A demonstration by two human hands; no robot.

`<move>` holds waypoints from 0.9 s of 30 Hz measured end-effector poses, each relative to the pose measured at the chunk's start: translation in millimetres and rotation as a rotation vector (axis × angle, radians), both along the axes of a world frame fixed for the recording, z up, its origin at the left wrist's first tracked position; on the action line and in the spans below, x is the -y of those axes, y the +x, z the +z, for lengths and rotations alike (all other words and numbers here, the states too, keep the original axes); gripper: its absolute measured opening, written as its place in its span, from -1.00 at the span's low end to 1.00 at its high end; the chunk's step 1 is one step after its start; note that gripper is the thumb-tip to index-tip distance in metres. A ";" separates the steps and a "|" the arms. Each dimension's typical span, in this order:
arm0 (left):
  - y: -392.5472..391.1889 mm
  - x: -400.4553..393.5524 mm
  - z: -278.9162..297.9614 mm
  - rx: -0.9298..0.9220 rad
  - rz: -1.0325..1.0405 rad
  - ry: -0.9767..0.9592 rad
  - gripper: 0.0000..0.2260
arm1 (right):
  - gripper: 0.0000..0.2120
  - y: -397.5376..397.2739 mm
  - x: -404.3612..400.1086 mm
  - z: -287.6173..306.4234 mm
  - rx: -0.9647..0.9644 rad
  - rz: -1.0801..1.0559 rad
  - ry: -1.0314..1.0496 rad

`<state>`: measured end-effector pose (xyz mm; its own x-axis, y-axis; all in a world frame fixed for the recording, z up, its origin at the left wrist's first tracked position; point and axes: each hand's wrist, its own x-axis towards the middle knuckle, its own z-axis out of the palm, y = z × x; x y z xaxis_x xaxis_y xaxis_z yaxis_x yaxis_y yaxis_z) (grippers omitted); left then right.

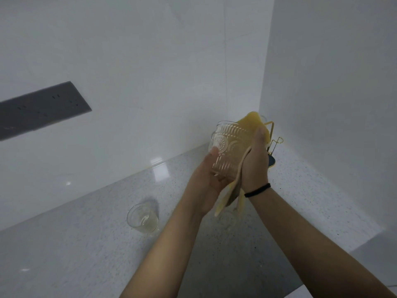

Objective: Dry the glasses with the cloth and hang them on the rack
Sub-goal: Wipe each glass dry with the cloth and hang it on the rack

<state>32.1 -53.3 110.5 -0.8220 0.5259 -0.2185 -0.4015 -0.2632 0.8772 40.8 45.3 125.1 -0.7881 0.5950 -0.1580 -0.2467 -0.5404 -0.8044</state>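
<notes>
Glass between both hands — cloth rightward.

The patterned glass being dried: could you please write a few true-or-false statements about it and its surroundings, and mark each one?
1. The left hand holds the patterned glass. True.
2. The yellow cloth lies flat on the counter. False: the right hand presses it against the glass.
3. Another glass stands on the counter. True.
4. The held glass already hangs on the gold rack. False: it is in the hands, in front of the rack.
5. The right wrist wears a black band. True.
</notes>
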 end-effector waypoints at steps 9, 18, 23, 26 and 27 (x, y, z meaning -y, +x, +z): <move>9.8 -11.0 -13.9 -0.261 0.259 -0.138 -0.52 | -0.46 8.7 2.5 3.3 0.061 0.089 0.057; -16.0 20.7 -7.7 -0.420 0.148 -0.174 -0.67 | -0.45 16.2 -29.4 22.3 0.005 0.327 0.040; -18.1 27.9 -15.2 -0.466 0.070 -0.199 -0.57 | -0.44 5.3 -55.7 34.9 0.078 0.311 -0.132; -15.6 27.7 -18.7 -0.445 0.074 -0.204 -0.59 | -0.58 0.6 -49.9 29.7 0.190 0.275 -0.103; -15.4 28.1 -20.6 -0.431 0.077 -0.202 -0.56 | -0.59 1.2 -46.9 26.1 0.237 0.288 -0.093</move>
